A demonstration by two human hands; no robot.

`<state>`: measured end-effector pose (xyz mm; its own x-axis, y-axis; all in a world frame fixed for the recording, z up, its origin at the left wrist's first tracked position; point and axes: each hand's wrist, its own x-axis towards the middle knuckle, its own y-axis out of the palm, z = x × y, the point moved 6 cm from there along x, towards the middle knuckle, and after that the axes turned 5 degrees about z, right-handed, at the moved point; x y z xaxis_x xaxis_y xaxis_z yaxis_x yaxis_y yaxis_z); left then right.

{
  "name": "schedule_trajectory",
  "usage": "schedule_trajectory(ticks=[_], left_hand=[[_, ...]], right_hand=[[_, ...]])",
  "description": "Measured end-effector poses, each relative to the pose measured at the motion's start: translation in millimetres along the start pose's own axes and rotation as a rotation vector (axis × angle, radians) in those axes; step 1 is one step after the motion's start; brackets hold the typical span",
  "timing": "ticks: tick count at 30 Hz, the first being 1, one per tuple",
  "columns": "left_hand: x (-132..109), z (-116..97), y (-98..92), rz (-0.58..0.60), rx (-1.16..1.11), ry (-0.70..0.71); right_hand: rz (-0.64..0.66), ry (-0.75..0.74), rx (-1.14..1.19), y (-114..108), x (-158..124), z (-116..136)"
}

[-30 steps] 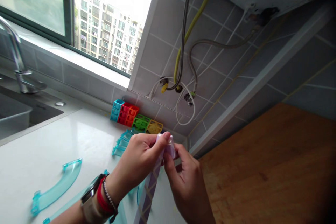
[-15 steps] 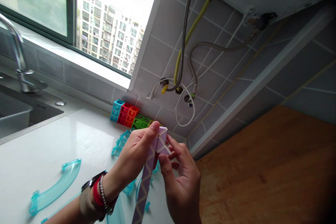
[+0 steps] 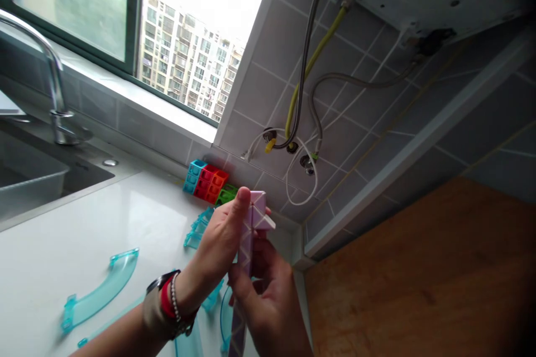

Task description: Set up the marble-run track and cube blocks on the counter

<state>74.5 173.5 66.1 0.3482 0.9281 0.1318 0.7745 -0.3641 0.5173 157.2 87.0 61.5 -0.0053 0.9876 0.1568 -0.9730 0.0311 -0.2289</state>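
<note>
**Both hands busy on a purple segmented strip**

So the left hand (image 3: 220, 237) has its thumb pressed against the upper part of a purple strip (image 3: 245, 248) with pale zigzag lines, gripping it firmly. The right hand (image 3: 270, 298) is clamped on the same strip lower down, thumb in front, with its other fingers mostly hidden behind. The strip sits just below the middle of the frame, running down to the bottom edge, and its top end bends off to the right in a chunky block.

There's a dark watch (image 3: 159, 281) and some bands on the left wrist. Around the hands, see-through teal pieces lie on the white desk (image 3: 37, 268), including a curved one (image 3: 113, 284) at lower left. Behind them, colourful hollow blocks (image 3: 205, 182) line up by the tiled wall. Sink (image 3: 90, 175) and faucet (image 3: 56, 86) are on the left, window (image 3: 134, 17) upper left, wood panel (image 3: 419, 290) lower right.
</note>
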Motion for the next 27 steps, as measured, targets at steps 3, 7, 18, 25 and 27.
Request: schedule_trajectory(ticks=[3, 7, 18, 25, 27], left_hand=[[-1.8, -0.2, 7.7, 0.103, 0.11, 0.078], [-3.8, 0.0, 16.9, 0.204, 0.152, 0.085], [-3.2, 21.1, 19.1, 0.388, -0.138, -0.184], [0.9, 16.6, 16.8, 0.396, -0.055, -0.154], [1.3, 12.8, 17.7, 0.405, -0.002, -0.123]], right_hand=[[-0.007, -0.01, 0.089, -1.0, 1.8, -4.2], [-0.08, 0.002, 0.198, -12.7, 3.9, -9.2], [-0.093, -0.003, 0.242, -13.5, 9.6, -13.4], [-0.071, 0.017, 0.327, -9.8, 15.5, -29.6], [-0.08, 0.028, 0.396, -8.8, 15.8, -31.6]])
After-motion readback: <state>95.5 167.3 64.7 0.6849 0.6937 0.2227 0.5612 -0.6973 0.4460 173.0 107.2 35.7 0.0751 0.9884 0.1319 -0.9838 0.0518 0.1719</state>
